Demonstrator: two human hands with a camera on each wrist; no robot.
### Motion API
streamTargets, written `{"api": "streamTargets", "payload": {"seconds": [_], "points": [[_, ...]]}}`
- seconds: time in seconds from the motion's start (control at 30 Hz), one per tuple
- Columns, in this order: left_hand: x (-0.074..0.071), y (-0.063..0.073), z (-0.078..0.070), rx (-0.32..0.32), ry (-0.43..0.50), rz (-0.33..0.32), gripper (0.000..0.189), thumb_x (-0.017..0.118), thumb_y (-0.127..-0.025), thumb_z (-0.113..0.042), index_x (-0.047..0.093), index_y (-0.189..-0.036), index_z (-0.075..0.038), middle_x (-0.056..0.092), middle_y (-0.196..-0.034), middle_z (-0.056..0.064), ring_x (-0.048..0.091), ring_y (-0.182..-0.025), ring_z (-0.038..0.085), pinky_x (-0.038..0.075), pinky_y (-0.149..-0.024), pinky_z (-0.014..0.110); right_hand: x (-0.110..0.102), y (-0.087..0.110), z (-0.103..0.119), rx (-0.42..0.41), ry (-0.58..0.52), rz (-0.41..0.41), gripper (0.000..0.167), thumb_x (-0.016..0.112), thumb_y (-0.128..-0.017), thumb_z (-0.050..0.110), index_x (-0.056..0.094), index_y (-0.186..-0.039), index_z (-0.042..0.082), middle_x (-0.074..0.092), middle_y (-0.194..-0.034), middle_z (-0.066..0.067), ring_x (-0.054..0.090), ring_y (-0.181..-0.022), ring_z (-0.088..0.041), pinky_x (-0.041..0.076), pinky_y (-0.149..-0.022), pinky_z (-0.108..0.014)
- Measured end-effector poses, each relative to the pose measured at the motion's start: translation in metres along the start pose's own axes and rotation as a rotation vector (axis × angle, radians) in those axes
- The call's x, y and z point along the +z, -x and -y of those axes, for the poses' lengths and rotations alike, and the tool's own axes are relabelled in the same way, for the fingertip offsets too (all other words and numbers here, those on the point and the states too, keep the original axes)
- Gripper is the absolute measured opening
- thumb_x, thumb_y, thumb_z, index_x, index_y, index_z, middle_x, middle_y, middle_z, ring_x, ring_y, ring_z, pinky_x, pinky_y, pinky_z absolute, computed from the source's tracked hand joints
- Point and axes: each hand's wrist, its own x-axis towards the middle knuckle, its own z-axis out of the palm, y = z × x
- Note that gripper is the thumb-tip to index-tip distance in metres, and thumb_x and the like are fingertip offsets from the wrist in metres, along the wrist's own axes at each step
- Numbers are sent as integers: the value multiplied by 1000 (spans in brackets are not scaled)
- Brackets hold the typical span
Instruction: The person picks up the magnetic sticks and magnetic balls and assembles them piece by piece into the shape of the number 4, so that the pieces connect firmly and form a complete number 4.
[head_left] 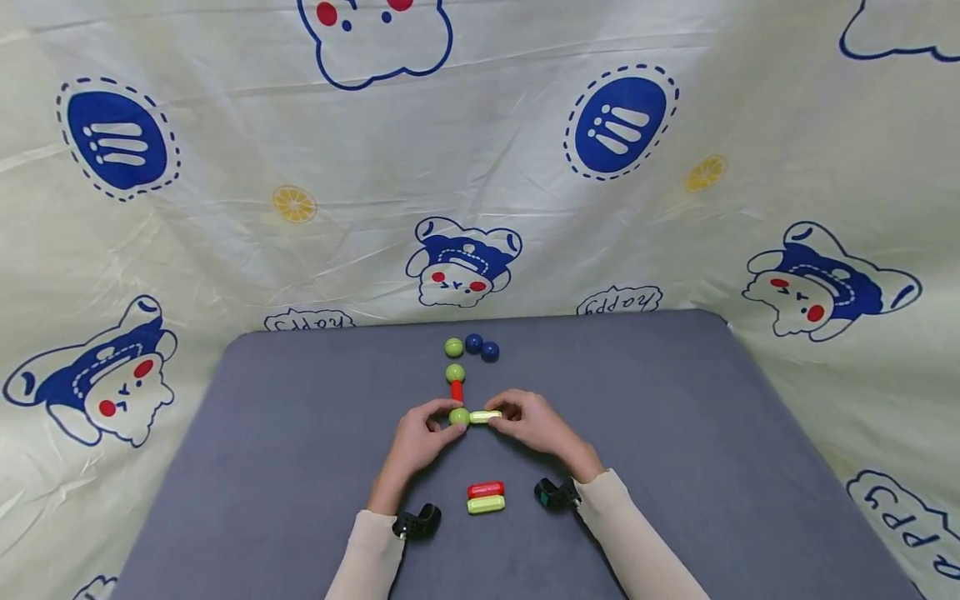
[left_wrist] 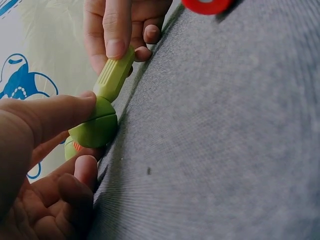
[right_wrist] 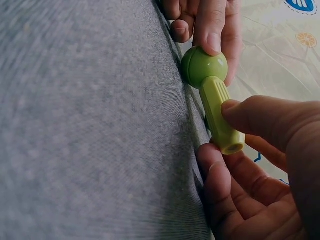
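My left hand pinches a green ball between thumb and fingers. Touching that ball is one end of a yellow-green ribbed rod, whose other end my right hand pinches. The left wrist view shows the rod against the ball, both close to the cloth. From the held ball a red rod runs away from me to a second green ball, all in one line. Part of the red rod's near end is hidden by the left fingers.
Farther back lie a loose green ball and two dark blue balls. Between my forearms a red rod lies beside a yellow-green rod. A grey cloth covers the table; a printed curtain hangs behind.
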Motion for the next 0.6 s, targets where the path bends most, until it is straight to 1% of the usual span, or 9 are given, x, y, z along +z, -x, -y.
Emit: {"api": "streamTargets", "payload": {"seconds": [0.33,0.43,0.6], "points": [[3,0,0,4,9,-4,29,82,-89,-22,76,-118,-18,74,-110,3,48,-57,8,37,-52,23,-4,2,1,-3,10,11,16,72,-97,17,75,-113,12,70,-99,-1,61,-80,-7,51,-72,-25],[3,-1,1,15,9,-9,29,82,-90,-22,76,-117,-18,73,-109,4,47,-57,8,37,-52,23,-6,0,2,4,12,13,18,71,-99,23,75,-114,12,71,-102,-1,62,-82,-8,52,-74,-25],[1,-1,2,12,12,-4,28,82,-90,-21,76,-117,-18,73,-109,4,47,-56,8,37,-52,23,-13,-4,5,18,42,40,29,68,-101,32,74,-118,10,73,-106,-1,65,-87,-9,53,-79,-29]]}}
